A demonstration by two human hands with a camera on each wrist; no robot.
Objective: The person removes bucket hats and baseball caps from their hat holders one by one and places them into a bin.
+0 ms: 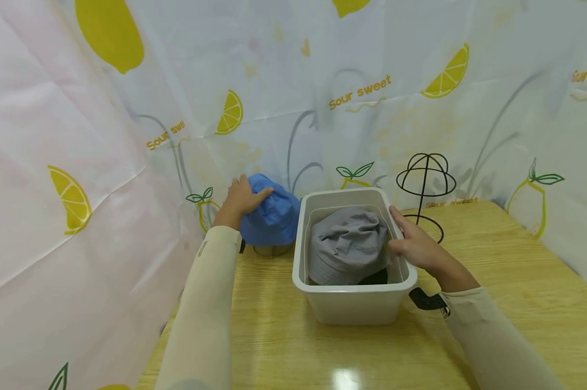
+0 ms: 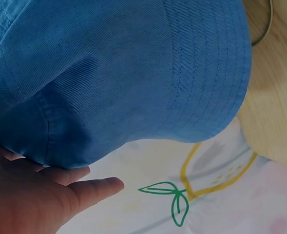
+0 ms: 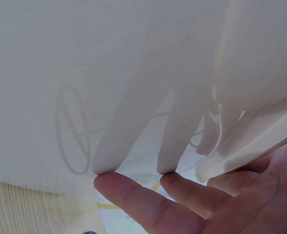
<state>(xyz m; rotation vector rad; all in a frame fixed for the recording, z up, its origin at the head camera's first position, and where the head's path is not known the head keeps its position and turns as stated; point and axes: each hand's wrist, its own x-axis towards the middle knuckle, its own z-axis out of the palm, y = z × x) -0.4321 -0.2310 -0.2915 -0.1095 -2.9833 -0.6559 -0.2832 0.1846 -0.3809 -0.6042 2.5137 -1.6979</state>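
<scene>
My left hand touches the side of a blue bucket hat's crown, its fingers fairly straight and the thumb laid across the front. That blue bucket hat sits above a round stand base at the back left; its stitched brim fills much of the left wrist view. My right hand grips the right rim of a white plastic bin, thumb inside and fingers against the outer wall. A crumpled grey bucket hat lies in the bin, over something black.
To the right of the bin, a bare black wire hat stand rises near the back edge of the wooden table. A lemon-printed cloth hangs behind and along the left.
</scene>
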